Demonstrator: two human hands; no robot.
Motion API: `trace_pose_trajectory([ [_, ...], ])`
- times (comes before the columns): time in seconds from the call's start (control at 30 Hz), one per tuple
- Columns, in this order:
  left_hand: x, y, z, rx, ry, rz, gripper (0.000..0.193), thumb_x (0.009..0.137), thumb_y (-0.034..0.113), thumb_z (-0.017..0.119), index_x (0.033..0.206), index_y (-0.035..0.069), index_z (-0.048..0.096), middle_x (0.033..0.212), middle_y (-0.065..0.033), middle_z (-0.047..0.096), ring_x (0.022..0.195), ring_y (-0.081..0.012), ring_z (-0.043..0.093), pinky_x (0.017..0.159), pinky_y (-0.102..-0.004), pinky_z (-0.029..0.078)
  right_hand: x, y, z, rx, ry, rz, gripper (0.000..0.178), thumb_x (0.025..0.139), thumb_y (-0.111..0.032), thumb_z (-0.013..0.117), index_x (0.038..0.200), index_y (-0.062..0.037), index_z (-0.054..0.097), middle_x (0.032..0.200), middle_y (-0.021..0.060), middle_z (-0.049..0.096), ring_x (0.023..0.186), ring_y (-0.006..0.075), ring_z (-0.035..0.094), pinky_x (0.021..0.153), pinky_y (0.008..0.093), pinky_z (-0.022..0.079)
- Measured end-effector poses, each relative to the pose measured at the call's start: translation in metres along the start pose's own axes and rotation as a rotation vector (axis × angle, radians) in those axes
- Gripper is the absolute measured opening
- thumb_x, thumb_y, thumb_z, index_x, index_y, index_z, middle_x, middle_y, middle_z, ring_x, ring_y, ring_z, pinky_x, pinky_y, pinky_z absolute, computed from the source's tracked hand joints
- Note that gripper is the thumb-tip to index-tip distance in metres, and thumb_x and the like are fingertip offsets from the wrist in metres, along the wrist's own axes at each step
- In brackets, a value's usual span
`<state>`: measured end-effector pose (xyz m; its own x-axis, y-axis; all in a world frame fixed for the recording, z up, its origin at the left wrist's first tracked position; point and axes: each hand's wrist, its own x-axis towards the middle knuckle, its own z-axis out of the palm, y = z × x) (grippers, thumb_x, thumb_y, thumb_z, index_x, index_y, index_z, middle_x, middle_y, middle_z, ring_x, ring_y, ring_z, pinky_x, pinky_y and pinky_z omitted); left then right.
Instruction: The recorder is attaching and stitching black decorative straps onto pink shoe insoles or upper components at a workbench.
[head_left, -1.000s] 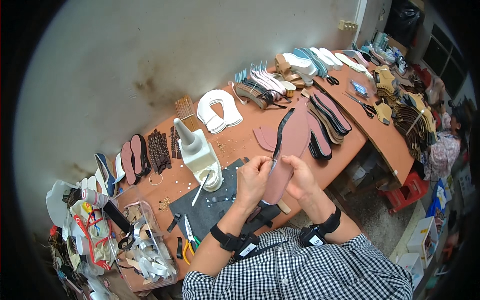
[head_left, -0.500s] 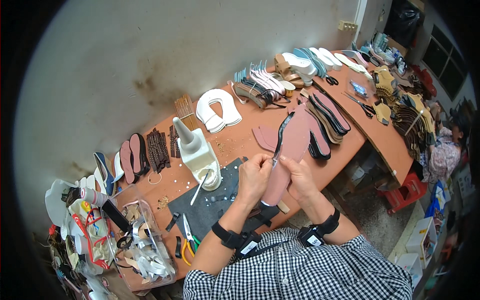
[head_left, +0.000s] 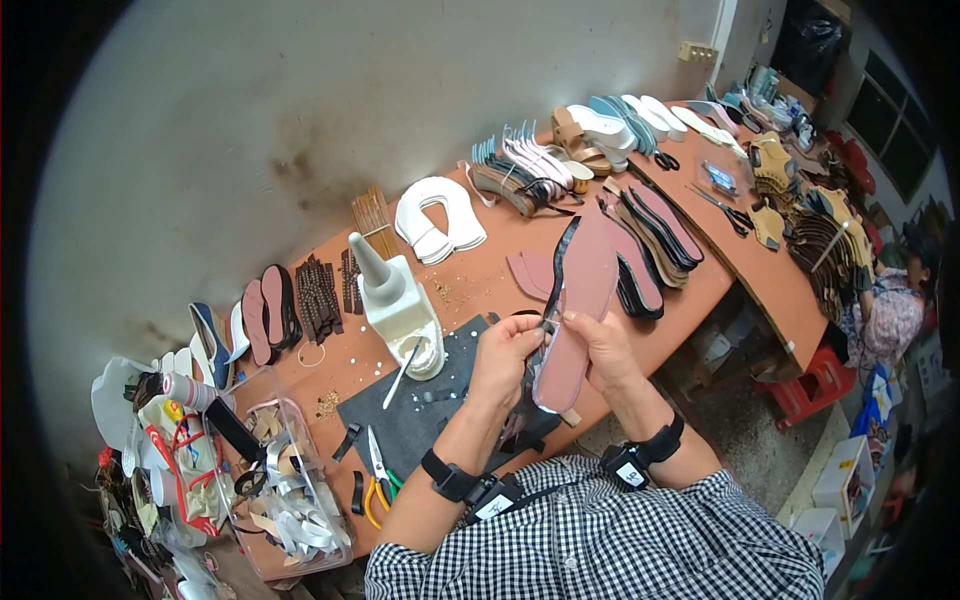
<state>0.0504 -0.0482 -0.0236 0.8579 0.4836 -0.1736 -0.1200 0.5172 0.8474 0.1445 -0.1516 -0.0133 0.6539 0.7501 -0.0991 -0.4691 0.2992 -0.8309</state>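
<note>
A pink insole [head_left: 585,270] is held up over the front of the table, long side roughly upright. My right hand [head_left: 606,352] grips its right side, thumb on the face and fingers behind. A thin black strip [head_left: 562,262] follows the insole's left side, its upper length bowed away from the edge. At mid-length my left hand [head_left: 508,352] pinches this strip against the insole's edge. A whitish line shows along the insole's lower rim. Just left stands a white glue pot [head_left: 408,335] with a cone on top and a brush [head_left: 401,376] resting in its opening.
Scissors [head_left: 378,468] lie by a dark mat [head_left: 362,408]. A clear bin of scraps [head_left: 335,535] stands at the front left. Stacked black-edged insoles [head_left: 665,240] sit behind my right hand; white U-shaped pieces [head_left: 470,232] lie near the wall. Another person [head_left: 895,305] sits far right.
The insole has turned a little more upright, and its lower rim shows more. The strip's upper part now stands farther from the edge. Both hands have shifted only slightly.
</note>
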Motion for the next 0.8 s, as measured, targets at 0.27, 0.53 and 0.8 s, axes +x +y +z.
trace_pose_trajectory([
  [0.27,-0.003,0.003,0.001,0.594,0.210,0.308,0.014,0.084,0.007,0.056,0.093,-0.003,0.059,0.074,-0.0049,0.061,0.058,-0.0088,0.054,0.052,-0.0205,0.043,0.002,-0.005,0.001,-0.020,0.010,0.025,0.018,0.081,-0.009,0.055,0.098,-0.0033,0.051,0.083,0.0017,0.056,0.072,0.0099,0.056,0.063,0.0238,0.048],
  [0.53,-0.004,0.002,0.007,0.678,0.247,0.448,0.013,0.081,0.007,0.058,0.089,-0.003,0.060,0.072,-0.0058,0.061,0.061,-0.0092,0.055,0.056,-0.0227,0.044,-0.002,0.001,0.009,0.042,0.023,0.090,0.015,0.081,-0.011,0.056,0.093,-0.0021,0.055,0.080,0.0026,0.059,0.067,0.0107,0.058,0.060,0.0242,0.049],
  [0.8,0.000,0.003,0.004,0.858,0.256,0.703,0.006,0.077,0.004,0.058,0.080,-0.001,0.059,0.070,-0.0110,0.058,0.059,-0.0225,0.057,0.055,-0.0295,0.046,-0.002,0.001,0.013,0.144,0.046,0.163,0.014,0.081,-0.010,0.056,0.092,-0.0022,0.056,0.080,0.0037,0.059,0.067,0.0120,0.059,0.060,0.0254,0.051],
])
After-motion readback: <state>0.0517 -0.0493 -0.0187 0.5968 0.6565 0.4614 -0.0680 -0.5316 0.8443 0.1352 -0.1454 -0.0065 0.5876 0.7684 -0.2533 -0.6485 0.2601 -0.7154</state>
